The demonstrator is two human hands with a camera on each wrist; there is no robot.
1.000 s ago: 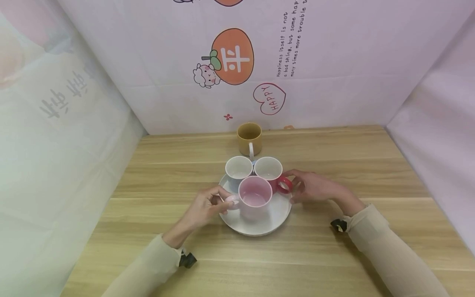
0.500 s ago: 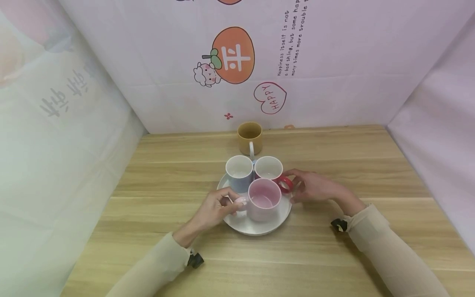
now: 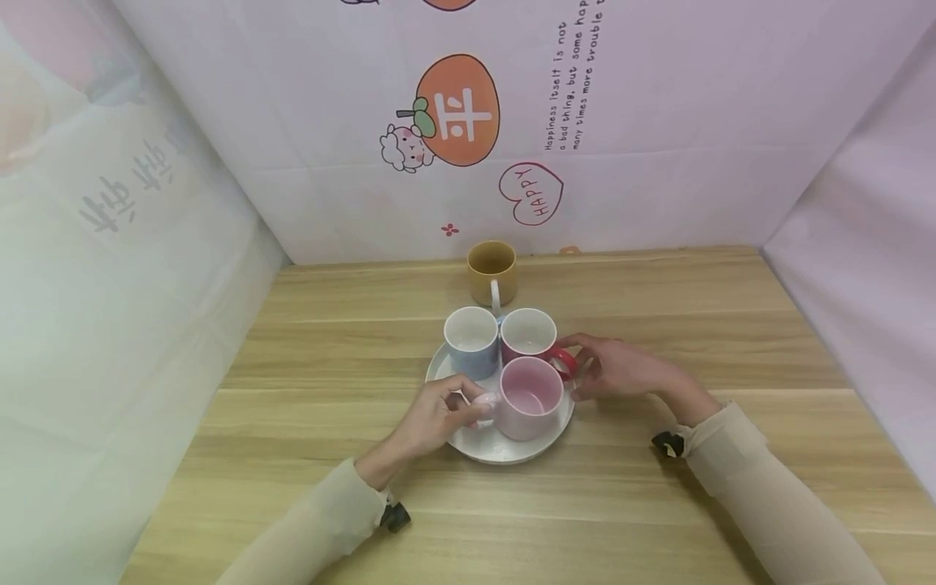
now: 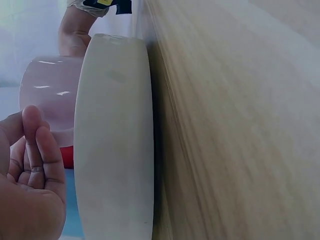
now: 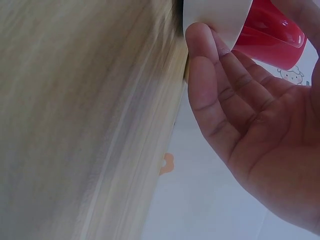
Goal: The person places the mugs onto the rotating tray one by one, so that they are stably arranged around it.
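My left hand [image 3: 437, 416] pinches the handle of a pink mug [image 3: 530, 410], which stands upright at the front right of a round white tray [image 3: 468, 445]. Behind it on the same tray are a light blue mug [image 3: 471, 357] and a red mug [image 3: 517, 346] with a white inside. My right hand [image 3: 617, 370] stays at the tray's right edge, near the red mug's handle. In the right wrist view, its fingertips [image 5: 201, 42] touch the tray's side. The left wrist view shows the pink mug's base at the tray top, above the tray's thick pale side.
A yellow mug [image 3: 492, 280] with a white handle stands behind the tray, near the back of the wooden table [image 3: 329, 325]. A printed white cloth [image 3: 636, 187] hangs along the rear edge, with pale cloths at both sides.
My left hand has moved the pink mug to the right and slightly nearer over the tray, uncovering more of the light blue mug. The right hand has stayed in place.
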